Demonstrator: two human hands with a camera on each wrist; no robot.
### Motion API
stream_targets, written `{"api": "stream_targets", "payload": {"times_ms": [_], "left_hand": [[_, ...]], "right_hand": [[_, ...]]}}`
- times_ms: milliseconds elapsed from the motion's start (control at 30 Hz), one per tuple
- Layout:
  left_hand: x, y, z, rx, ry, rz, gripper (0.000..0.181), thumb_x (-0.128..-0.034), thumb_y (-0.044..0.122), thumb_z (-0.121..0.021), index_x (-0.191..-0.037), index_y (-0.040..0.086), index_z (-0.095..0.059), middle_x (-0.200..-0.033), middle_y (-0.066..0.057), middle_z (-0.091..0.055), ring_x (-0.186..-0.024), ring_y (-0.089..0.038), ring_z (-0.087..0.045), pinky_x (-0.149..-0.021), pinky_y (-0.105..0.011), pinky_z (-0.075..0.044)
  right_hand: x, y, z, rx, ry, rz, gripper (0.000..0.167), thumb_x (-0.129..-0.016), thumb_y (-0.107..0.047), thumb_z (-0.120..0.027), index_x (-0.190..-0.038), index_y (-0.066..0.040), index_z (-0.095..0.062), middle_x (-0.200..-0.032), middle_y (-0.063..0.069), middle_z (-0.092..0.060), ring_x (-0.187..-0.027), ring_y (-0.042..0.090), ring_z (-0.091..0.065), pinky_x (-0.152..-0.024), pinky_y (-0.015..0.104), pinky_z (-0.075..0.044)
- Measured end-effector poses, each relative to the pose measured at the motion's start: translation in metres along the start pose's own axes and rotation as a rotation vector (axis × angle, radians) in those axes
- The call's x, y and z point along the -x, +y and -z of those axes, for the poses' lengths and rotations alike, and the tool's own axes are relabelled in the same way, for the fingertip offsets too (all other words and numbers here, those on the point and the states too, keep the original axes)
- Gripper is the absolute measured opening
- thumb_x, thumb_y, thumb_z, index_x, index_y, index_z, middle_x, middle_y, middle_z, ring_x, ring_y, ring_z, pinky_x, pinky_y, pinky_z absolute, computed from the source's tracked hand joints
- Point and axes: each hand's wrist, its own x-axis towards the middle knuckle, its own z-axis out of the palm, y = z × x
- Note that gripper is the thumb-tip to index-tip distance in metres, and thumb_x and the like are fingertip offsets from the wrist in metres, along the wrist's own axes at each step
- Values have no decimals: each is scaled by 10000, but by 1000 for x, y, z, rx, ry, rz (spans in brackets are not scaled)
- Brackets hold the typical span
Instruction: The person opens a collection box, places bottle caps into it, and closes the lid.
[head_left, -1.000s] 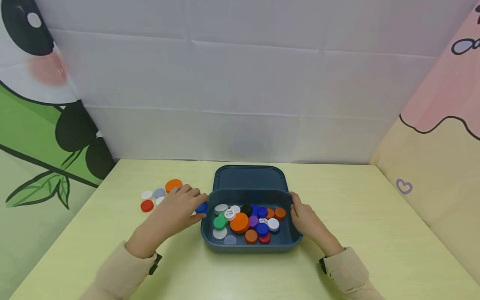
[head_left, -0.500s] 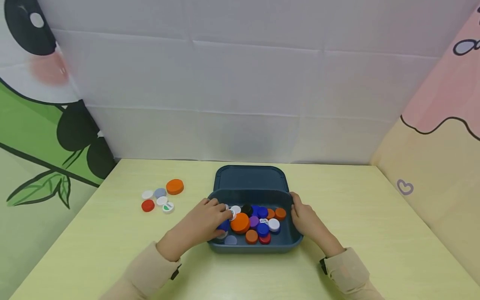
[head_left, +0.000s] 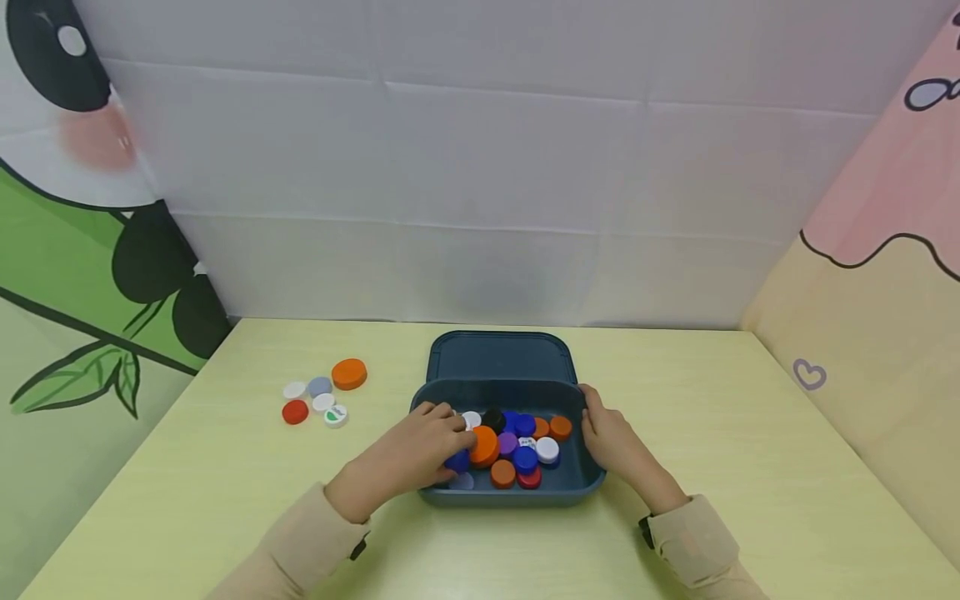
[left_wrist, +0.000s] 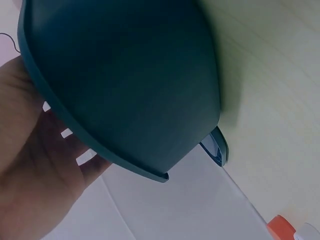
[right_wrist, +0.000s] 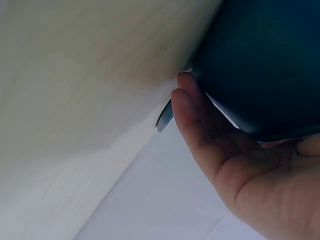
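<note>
A dark blue-grey plastic box stands on the table, with many coloured bottle caps inside. My left hand reaches over its left rim and pinches a blue bottle cap between thumb and fingers, low among the others. Beside that cap lies a large orange cap. In the left wrist view the box wall hides the fingertips and the cap. At the right end my right hand holds the box, fingers along the outer wall in the right wrist view and thumb at the rim.
Left of the box, several loose caps lie on the table, among them an orange one, a red one and a white-and-green one. A matching lid lies behind the box. A pale wall sheet hangs at the back.
My left hand has carried the blue cap from outside the left rim rightward into the box. It now covers the green cap and some white ones. The right hand has stayed put.
</note>
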Motion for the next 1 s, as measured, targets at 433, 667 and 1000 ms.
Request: {"api": "stream_targets", "payload": {"times_ms": [433,667,1000], "left_hand": [[-1,-1,-5,6,-30,-19,374,-704,361,-757,-1030,216,-644,-1008,23,-652,-938,-176,-510,-830,-322,-417],[-1,-1,-4,3,-28,-17,385,-706,364,-754,-1037,213,-627,-1022,14,-651,-949,-186,-517,-841,-339,-418],[4,-5,-2,16,27,-5,382,-717,404,-741,-1027,211,-630,-1007,11,-647,-961,-201,-526,-860,-357,-428]], "right_hand": [[-1,-1,-2,-6,-6,-8,412,-949,-79,-374,-1340,33,-311,-1062,294,-595,-740,240,-602,-638,372,-507],[-1,-1,-2,-6,-2,-8,412,-947,-79,-379,-1337,36,-315,-1034,294,-602,-727,239,-598,-634,376,-506],[-1,-1,-2,-10,4,-4,415,-945,-74,-385,-1339,38,-316,-957,269,-618,-688,218,-582,-612,356,-501]]}}
